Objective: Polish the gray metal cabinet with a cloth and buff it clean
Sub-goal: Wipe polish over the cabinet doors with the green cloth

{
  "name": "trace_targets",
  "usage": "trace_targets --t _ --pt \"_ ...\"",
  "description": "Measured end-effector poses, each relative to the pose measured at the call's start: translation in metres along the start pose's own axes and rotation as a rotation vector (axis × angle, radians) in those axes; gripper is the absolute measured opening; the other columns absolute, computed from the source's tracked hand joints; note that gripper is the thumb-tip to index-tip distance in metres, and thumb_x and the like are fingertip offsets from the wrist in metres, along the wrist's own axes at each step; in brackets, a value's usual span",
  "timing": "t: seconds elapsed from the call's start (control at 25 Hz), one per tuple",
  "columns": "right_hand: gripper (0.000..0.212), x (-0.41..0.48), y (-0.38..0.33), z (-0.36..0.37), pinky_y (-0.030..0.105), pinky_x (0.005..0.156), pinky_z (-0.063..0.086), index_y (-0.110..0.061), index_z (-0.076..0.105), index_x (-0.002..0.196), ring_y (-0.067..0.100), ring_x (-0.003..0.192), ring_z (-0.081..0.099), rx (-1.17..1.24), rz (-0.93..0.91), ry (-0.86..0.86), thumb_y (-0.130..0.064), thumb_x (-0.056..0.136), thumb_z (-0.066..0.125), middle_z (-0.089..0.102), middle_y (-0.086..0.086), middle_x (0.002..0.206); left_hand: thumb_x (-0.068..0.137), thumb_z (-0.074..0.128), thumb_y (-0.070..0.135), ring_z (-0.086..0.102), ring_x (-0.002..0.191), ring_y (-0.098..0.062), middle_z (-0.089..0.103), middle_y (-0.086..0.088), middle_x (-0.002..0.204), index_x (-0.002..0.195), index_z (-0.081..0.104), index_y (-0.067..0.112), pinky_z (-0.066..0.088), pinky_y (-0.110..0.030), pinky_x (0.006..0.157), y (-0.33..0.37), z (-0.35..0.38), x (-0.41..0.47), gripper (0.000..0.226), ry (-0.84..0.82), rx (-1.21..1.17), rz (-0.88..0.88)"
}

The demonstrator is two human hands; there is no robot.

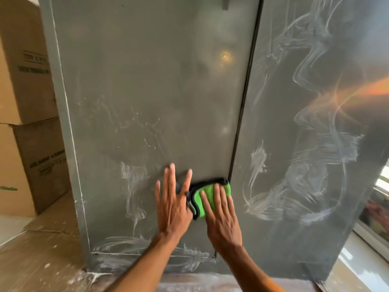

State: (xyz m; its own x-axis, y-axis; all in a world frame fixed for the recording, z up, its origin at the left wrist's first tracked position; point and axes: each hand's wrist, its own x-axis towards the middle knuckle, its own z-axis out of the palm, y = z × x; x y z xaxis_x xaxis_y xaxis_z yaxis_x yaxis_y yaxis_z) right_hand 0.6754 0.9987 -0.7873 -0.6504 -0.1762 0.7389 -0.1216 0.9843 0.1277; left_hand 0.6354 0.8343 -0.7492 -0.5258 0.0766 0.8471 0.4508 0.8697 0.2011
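The cabinet stands upright and fills the view, its gray doors streaked with white smears. Low on the left door, near its right edge, the right hand presses the cloth flat with straight, spread fingers. The left hand lies flat and wide on the door just beside it. Stacked boxes stand at left.
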Motion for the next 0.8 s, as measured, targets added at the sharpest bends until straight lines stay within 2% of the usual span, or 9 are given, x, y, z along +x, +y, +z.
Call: trace_targets --t 0.08,0.16,0.24,0.36,0.56,0.64,0.72,0.8 --pt "0.084 -0.026 -0.001 0.013 0.051 0.124 0.014 -0.020 0.022 0.162 0.037 0.155 0.016 -0.028 -0.018 -0.046 -0.004 0.081 0.038 0.000 0.019 0.169 0.077 0.062 0.002 0.011 0.158 -0.036 0.006 -0.019 0.171 0.161 0.030 0.029 0.027 -0.064 0.119 -0.003 0.011 -0.038 0.094 -0.035 0.029 0.019" --pt "0.083 -0.020 -0.004 0.012 0.050 0.125 0.014 -0.019 0.024 0.161 0.037 0.155 0.014 0.005 -0.017 -0.059 -0.002 0.081 0.037 0.003 0.020 0.169 0.077 0.055 0.002 0.010 0.158 -0.036 0.006 -0.018 0.171 0.161 0.028 0.031 0.027 -0.065 0.119 -0.008 0.012 -0.051 0.094 -0.079 0.014 0.027" --pt "0.080 0.006 -0.009 -0.008 0.051 0.126 0.015 -0.019 0.025 0.161 0.035 0.156 0.009 0.057 0.033 -0.010 -0.004 0.084 0.038 0.007 0.020 0.168 0.079 0.042 0.005 0.008 0.158 -0.035 0.007 -0.017 0.171 0.161 0.026 0.033 0.022 -0.062 0.122 -0.005 0.004 -0.035 0.089 -0.047 -0.053 0.009" --pt "0.077 0.046 -0.022 -0.021 0.052 0.126 0.012 -0.022 0.018 0.162 0.033 0.157 0.000 0.116 0.096 0.037 -0.008 0.089 0.034 0.003 0.020 0.168 0.080 0.040 0.003 0.008 0.159 -0.033 0.010 -0.018 0.170 0.161 0.027 0.031 0.013 -0.055 0.126 0.000 0.002 0.004 0.087 0.051 -0.140 -0.059" --pt "0.077 0.008 -0.033 0.022 0.053 0.125 0.011 -0.025 0.016 0.162 0.035 0.157 0.002 0.132 0.147 0.073 -0.007 0.090 0.034 0.000 0.018 0.169 0.087 0.041 0.007 0.011 0.158 -0.031 0.014 -0.015 0.170 0.161 0.026 0.025 0.017 -0.058 0.124 -0.017 0.027 -0.032 0.078 0.048 -0.083 -0.015" --pt "0.086 -0.028 -0.043 0.046 0.055 0.122 0.015 -0.025 0.014 0.163 0.035 0.157 0.002 0.116 0.159 0.040 -0.001 0.083 0.037 -0.003 0.018 0.169 0.079 0.051 0.004 0.011 0.158 -0.032 0.011 -0.013 0.171 0.162 0.025 0.023 0.018 -0.060 0.124 -0.027 0.035 -0.060 0.089 -0.024 -0.014 0.027" --pt "0.099 -0.061 -0.052 0.061 0.057 0.120 0.019 -0.024 0.016 0.162 0.036 0.156 0.003 0.094 0.178 -0.020 0.007 0.075 0.051 -0.003 0.018 0.169 0.065 0.064 0.001 0.010 0.158 -0.032 0.008 -0.012 0.172 0.162 0.023 0.025 0.019 -0.062 0.122 -0.039 0.037 -0.080 0.108 -0.108 0.079 0.075" --pt "0.106 -0.066 -0.057 0.061 0.056 0.121 0.019 -0.022 0.022 0.161 0.037 0.156 0.006 0.120 0.233 -0.042 0.010 0.069 0.063 0.000 0.019 0.169 0.057 0.070 0.001 0.008 0.159 -0.032 0.006 -0.014 0.172 0.163 0.021 0.028 0.016 -0.062 0.123 -0.045 0.032 -0.077 0.119 -0.122 0.096 0.081"
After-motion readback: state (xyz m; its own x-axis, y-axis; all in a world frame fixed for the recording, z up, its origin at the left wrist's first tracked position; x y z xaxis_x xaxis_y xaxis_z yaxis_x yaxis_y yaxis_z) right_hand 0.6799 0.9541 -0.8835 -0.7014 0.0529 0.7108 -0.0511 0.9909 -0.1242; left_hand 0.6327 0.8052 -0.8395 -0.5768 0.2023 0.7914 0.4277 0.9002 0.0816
